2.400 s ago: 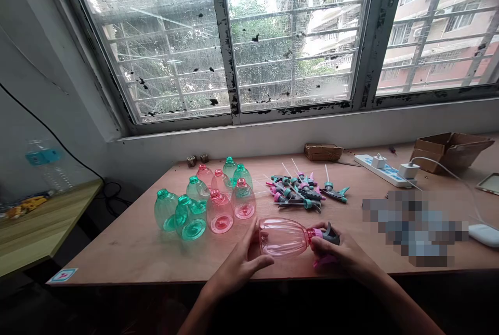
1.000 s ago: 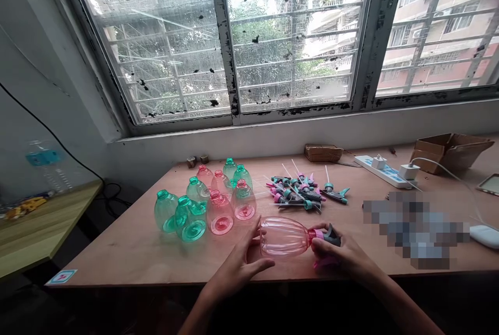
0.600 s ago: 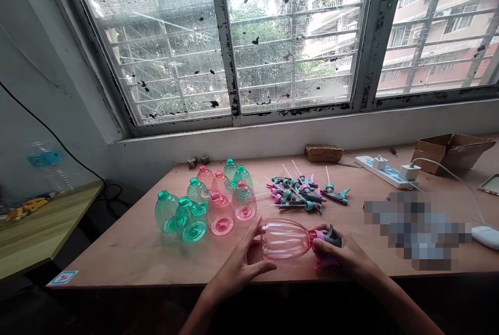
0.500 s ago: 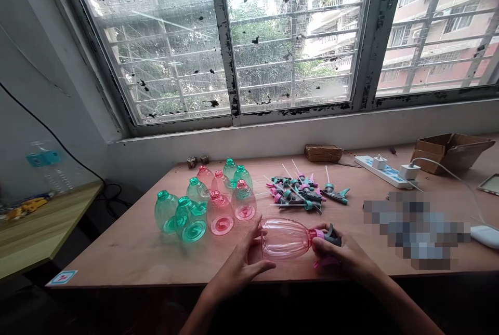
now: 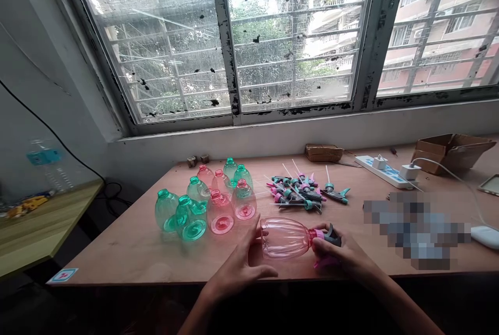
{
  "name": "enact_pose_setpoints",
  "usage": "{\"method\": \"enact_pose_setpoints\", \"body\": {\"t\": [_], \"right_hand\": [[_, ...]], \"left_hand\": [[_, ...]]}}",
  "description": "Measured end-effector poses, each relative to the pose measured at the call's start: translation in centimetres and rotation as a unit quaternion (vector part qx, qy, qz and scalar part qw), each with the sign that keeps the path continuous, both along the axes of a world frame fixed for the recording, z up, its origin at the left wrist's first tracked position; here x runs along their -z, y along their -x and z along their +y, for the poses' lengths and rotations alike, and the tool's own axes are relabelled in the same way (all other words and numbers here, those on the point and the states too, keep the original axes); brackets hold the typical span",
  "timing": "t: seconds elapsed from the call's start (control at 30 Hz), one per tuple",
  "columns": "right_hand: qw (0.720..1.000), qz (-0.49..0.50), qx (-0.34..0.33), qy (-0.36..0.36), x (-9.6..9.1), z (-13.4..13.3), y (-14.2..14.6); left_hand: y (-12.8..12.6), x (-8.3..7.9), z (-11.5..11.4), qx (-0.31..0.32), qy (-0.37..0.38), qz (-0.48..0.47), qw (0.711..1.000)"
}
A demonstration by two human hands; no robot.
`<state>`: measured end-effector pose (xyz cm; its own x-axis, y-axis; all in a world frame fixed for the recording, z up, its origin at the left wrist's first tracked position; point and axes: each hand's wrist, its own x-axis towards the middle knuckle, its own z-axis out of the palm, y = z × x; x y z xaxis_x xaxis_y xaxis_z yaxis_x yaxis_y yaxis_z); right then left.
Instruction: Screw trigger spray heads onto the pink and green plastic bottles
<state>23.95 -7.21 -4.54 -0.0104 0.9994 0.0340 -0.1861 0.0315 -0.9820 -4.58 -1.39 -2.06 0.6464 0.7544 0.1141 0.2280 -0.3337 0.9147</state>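
A clear pink spray bottle lies on its side in the air above the table's front edge, base to the left. Its grey and pink trigger head is at the neck on the right. My right hand is closed round the neck and head, partly hiding them. At the bottle's base, my left hand is spread, with thumb and fingers apart; whether its fingertips touch the base I cannot tell. Several green bottles and pink bottles without heads stand upright to the left.
Behind the held bottle lies a pile of trigger sprayers with thin tubes. A white power strip, a cardboard box and a blurred-out patch are to the right. A small brown box sits by the window wall.
My left thumb has dropped slightly away from the bottle, widening the gap to the fingers. My right hand and the bottle have stayed almost still.
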Motion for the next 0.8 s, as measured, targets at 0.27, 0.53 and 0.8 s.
{"method": "enact_pose_setpoints", "body": {"t": [0.27,0.53,0.8], "right_hand": [[1.000,-0.008,0.003,-0.003,-0.43,-0.12,0.05],[1.000,-0.013,0.016,0.004,-0.57,-0.09,0.40],[1.000,-0.005,0.006,0.005,-0.54,-0.09,0.38]], "left_hand": [[-0.08,-0.17,-0.09,0.003,-0.020,0.003,1.000],[-0.27,-0.34,-0.19,-0.006,0.013,0.007,1.000],[-0.30,-0.60,-0.28,-0.005,-0.019,0.022,1.000]]}}
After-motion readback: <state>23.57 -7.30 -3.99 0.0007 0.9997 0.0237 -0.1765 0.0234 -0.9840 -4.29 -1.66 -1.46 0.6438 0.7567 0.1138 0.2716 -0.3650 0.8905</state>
